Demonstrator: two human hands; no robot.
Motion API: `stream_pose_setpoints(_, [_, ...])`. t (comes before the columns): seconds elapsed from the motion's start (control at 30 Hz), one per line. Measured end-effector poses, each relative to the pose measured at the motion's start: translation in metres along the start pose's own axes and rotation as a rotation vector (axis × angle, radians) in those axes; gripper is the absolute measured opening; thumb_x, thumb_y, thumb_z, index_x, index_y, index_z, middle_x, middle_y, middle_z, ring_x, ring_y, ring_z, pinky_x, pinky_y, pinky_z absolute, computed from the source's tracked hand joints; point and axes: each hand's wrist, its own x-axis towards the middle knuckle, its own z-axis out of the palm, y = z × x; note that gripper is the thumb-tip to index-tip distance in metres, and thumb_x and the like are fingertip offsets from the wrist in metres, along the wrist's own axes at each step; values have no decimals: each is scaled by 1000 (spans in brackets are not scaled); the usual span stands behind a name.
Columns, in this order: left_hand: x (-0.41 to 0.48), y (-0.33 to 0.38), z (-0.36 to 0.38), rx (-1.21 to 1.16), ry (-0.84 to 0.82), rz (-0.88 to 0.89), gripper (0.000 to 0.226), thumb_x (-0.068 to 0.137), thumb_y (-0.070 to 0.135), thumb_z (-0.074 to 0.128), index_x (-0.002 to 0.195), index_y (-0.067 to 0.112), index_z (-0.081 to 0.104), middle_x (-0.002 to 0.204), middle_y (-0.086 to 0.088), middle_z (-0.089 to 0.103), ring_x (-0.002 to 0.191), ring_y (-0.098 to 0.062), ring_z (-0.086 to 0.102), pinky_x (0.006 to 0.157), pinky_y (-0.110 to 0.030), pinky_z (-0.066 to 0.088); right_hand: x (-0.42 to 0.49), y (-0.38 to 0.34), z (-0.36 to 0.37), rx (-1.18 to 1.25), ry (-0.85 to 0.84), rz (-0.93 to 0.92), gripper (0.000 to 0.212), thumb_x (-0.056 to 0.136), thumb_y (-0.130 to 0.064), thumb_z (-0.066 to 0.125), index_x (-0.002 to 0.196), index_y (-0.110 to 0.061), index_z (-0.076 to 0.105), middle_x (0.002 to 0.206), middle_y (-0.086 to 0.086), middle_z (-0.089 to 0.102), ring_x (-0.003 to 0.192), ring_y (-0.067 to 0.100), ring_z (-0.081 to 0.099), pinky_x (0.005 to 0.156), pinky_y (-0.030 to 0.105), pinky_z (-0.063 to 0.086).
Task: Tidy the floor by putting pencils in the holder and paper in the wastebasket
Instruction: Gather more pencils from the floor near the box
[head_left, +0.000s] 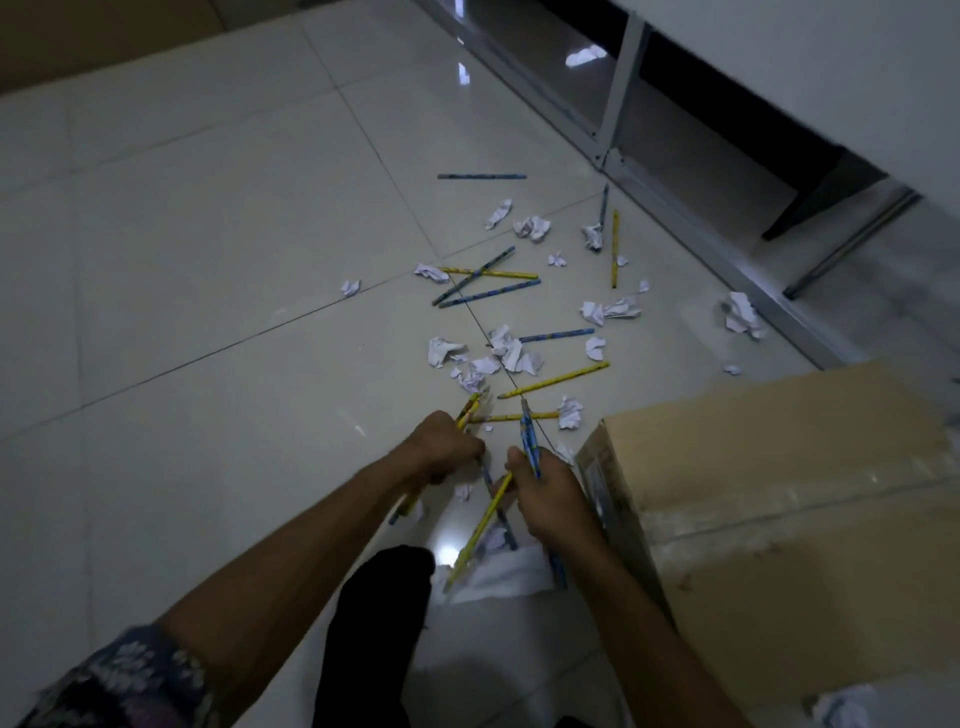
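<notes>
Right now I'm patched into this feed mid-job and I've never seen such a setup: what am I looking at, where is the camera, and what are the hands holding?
No machine here: one camera sits on a person's head, looking forward and down, so the two bare arms at the bottom of the picture are the wearer's own. The left hand grips a bunch of pencils. The right hand grips a blue pencil and a yellow pencil. Ahead on the tiled floor lie more pencils, blue and yellow, for instance a loose yellow pencil, among crumpled paper scraps. A cardboard box stands at the right. I cannot make out a pencil holder or wastebasket.
</notes>
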Motion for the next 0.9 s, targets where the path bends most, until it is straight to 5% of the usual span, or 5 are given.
stream_pose_setpoints(0.2, [-24,20,-64,-414,-387,78,29,105,26,54,81,13,47,68,-1,43,48,-10,28,43,-23,23,-12,-55,-40,297,-197,17,33,105,-40,50,85,-14,53,52,-4,52,47,15,43,49,26,36])
stream_pose_setpoints(0.47, [-125,101,-135,-840,-500,14,14,108,21,47,95,17,53,102,-12,74,59,-14,46,44,-23,35,-67,-197,-114,601,-303,204,26,104,-39,52,97,-15,44,61,-4,46,48,12,40,47,26,45])
stream_pose_setpoints(0.67, [-257,186,-191,-969,-510,11,17,108,23,43,94,16,51,87,-8,69,62,-18,58,52,-28,46,-160,-312,-166,624,-245,170,31,102,-48,51,95,-18,53,63,-3,36,49,11,30,45,25,33])
stream_pose_setpoints(0.8, [-364,242,-228,-1035,-545,-4,21,108,27,47,92,17,54,73,-4,55,66,-23,65,72,-48,61,-239,-387,-213,662,-193,183,32,100,-52,53,90,-23,61,63,-3,33,51,15,26,49,29,32])
stream_pose_setpoints(0.9, [-447,279,-247,-990,-524,14,20,107,33,50,95,17,53,68,1,45,52,-14,49,55,-32,56,-301,-441,-252,686,-114,200,37,99,-55,54,98,-18,59,61,-4,28,50,13,21,47,26,27])
